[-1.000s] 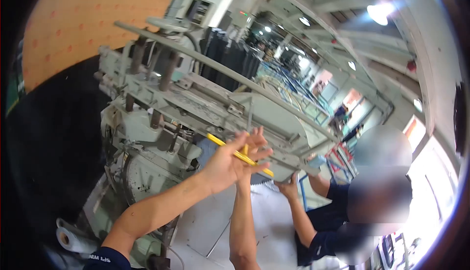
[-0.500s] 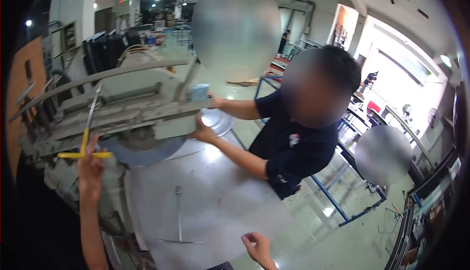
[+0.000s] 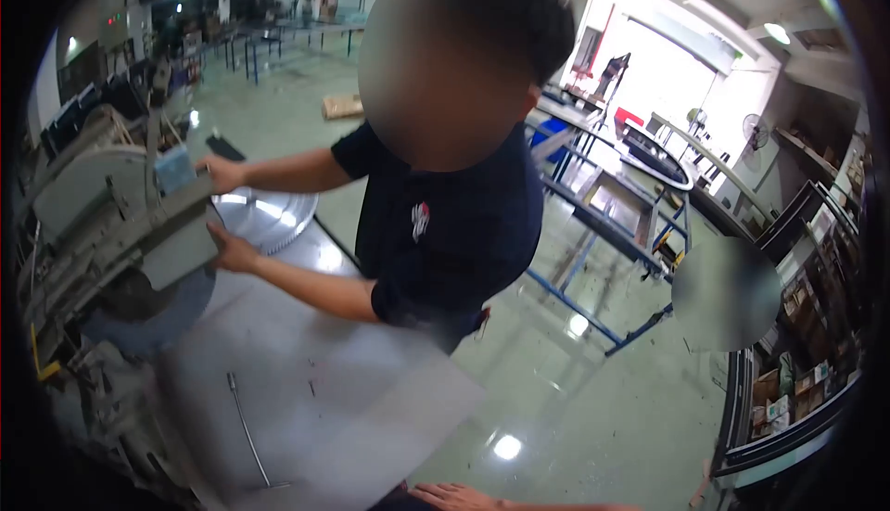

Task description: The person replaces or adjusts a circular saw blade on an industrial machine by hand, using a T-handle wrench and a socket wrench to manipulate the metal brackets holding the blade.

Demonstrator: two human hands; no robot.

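Looking down over a grey metal sheet (image 3: 371, 390), I see only 1 of my hands: my right hand (image 3: 459, 495) shows at the very bottom edge of the view, just beside the sheet's near corner. It lies flat with the fingers stretched out to the left, and it grips nothing. My left hand is out of the picture, so I cannot say how it stands.

A thin metal rod (image 3: 243, 423) with a short crossbar at its near end lies on the sheet to the left, well apart from my hand.

At the far left stands a grey-green machine (image 3: 102, 205), tilted in the view. A co-worker (image 3: 445, 233) in a dark short-sleeved shirt stands across the sheet and has 2 hands on the machine's end. The upper hand (image 3: 221, 174) rests beside a pale blue part (image 3: 174, 170), and the lower hand (image 3: 232, 253) grips the underside of the grey end block. A dark round disc (image 3: 153, 302) hangs under the machine head, above the sheet. A shiny round plate (image 3: 273, 219) lies at the sheet's far end, between the co-worker's forearms. A yellow piece (image 3: 39, 358) shows at the left edge, low on the machine.

Behind the co-worker, blue frames (image 3: 603, 233) stand on the green floor (image 3: 556, 409).
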